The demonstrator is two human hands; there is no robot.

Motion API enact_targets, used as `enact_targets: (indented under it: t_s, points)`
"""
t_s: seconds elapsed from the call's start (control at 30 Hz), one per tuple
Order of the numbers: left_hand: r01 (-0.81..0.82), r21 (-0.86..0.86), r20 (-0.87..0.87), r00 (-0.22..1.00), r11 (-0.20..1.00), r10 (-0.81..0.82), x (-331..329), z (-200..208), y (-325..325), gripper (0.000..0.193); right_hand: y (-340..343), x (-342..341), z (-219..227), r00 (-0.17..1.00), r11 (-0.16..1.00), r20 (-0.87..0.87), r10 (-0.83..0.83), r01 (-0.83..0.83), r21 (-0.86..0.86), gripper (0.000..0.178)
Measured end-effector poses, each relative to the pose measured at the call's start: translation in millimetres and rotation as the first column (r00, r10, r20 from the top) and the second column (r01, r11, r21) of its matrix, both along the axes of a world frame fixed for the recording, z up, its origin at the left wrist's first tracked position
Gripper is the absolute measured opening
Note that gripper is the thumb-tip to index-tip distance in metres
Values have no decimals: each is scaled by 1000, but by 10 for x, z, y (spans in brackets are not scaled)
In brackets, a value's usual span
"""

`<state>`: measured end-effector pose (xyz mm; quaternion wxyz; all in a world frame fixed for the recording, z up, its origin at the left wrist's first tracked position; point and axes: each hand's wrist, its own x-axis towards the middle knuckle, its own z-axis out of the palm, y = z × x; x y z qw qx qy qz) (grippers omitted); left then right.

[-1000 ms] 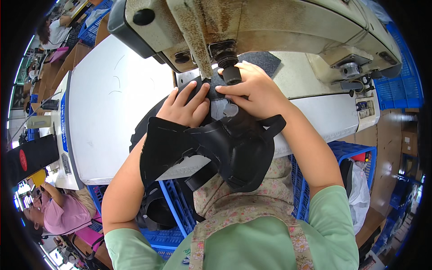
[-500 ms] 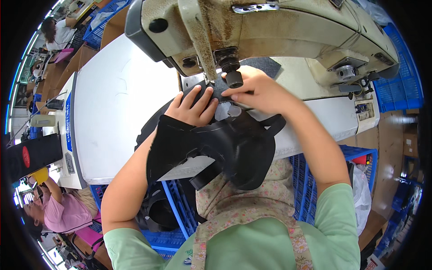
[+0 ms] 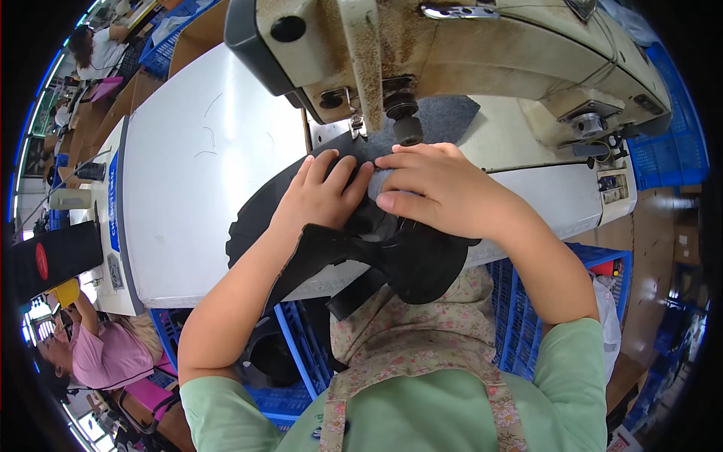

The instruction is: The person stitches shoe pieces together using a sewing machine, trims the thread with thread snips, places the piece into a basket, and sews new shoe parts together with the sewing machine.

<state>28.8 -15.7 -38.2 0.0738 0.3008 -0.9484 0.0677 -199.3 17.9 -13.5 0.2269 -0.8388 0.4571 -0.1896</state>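
Observation:
A black, stiff, moulded piece (image 3: pixel 429 264) with grey felt-like backing (image 3: pixel 444 117) lies across the sewing machine's white bed and droops over its near edge toward my lap. On its left part rests my left hand (image 3: pixel 320 188), fingers spread and pressing down. My right hand (image 3: pixel 440 188) is curled over the middle of the piece, gripping a fold between thumb and fingers. The two hands' fingertips almost meet. The presser foot (image 3: pixel 357 126) stands just beyond my left fingers, by the piece's far edge. What lies under my palms is hidden.
The beige sewing machine arm (image 3: pixel 467 53) spans the far side, with a dark knob (image 3: pixel 407 129) hanging near my right hand. Blue crates (image 3: pixel 301 346) holding black pieces stand below the table edge. At the far left a person in pink (image 3: pixel 113 354) sits working.
My right hand has drawn back nearer and now covers the middle of the piece. My left hand has shifted slightly right. The drooping part is folded lower, and more grey backing shows.

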Motion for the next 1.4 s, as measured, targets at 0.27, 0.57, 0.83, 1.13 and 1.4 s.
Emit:
enact_targets:
  t_s: [0.27,0.57,0.83,1.13,1.4]
  points:
    - [15,-9,-71,997,1000,-16,15,-67,-89,43,-147,-21,131,999,982,28,22,-27,185,38]
    - [16,15,-172,985,1000,-13,8,-91,-259,32,-274,-31,135,993,966,108,-55,26,259,34]
    - [38,-73,-193,980,997,-52,3,-209,-490,20,-415,-43,47,975,936,176,-138,70,346,46]
    - [-243,329,-138,943,912,302,-110,-241,-648,22,-559,-53,11,962,868,106,-250,174,464,42]
    - [-287,512,-235,860,810,453,-188,-46,-571,30,-557,-26,28,960,876,162,-229,131,465,39]
